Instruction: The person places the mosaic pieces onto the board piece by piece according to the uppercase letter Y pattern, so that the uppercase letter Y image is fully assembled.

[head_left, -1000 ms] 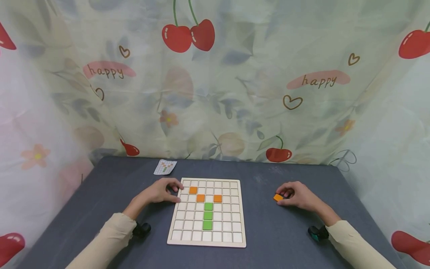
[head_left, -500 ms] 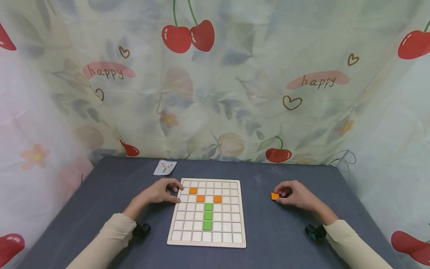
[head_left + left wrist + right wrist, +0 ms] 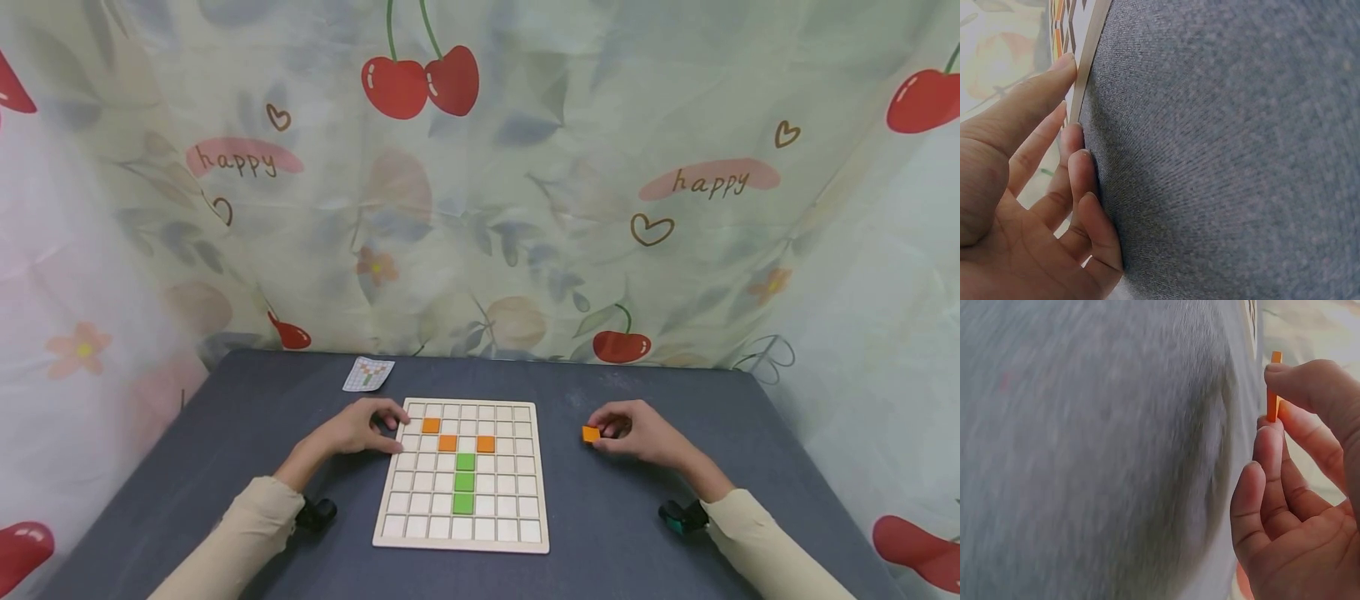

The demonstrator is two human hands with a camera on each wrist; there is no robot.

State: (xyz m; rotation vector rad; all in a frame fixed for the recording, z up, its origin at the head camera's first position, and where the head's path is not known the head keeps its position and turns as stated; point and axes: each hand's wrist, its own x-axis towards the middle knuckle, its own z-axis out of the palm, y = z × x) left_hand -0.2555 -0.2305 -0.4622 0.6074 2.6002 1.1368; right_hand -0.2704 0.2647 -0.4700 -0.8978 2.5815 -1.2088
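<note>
A wooden grid board (image 3: 510,531) with white cells lies on the dark table. Three orange square tiles, one of them the upper-left tile (image 3: 431,426), sit in its upper cells, and three green tiles (image 3: 464,482) form a column below. My left hand (image 3: 352,427) rests at the board's left edge, thumb (image 3: 1041,87) and index fingertips touching the rim, other fingers loosely bent on the table. To the right of the board, my right hand (image 3: 637,432) pinches a thin orange square tile (image 3: 1272,394) between thumb and fingers, apart from the board.
A small paper card (image 3: 368,374) printed with a coloured grid pattern lies behind the board on the left. A patterned curtain (image 3: 517,208) hangs behind the table and at both sides. Thin wire (image 3: 768,357) loops near the back right corner.
My right hand has moved left toward the board with the orange tile, which has turned in the fingers. The left hand and the board have stayed put.
</note>
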